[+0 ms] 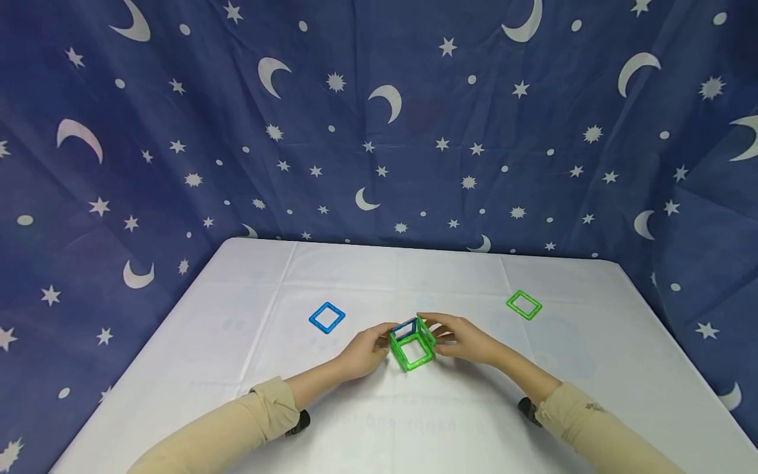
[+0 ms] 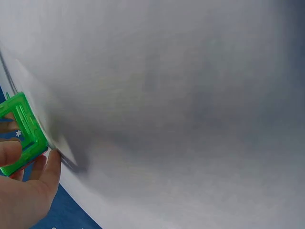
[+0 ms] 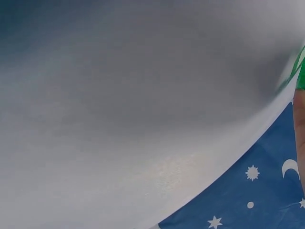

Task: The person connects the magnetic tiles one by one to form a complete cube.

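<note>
An open-topped box of square magnetic tiles stands in the middle of the white table, with green frames and a blue one on its far side. My left hand holds its left side. In the left wrist view, the thumb of that hand lies over a green tile while the other fingers reach round behind it. On the opposite side, my right hand grips the right-hand green tile between thumb and fingers. Only a finger and a bit of green tile show in the right wrist view.
A loose blue square tile lies flat to the left, beyond my left hand. Farther right lies a loose green square tile. Behind the white-covered table hangs a dark blue curtain with moons and stars.
</note>
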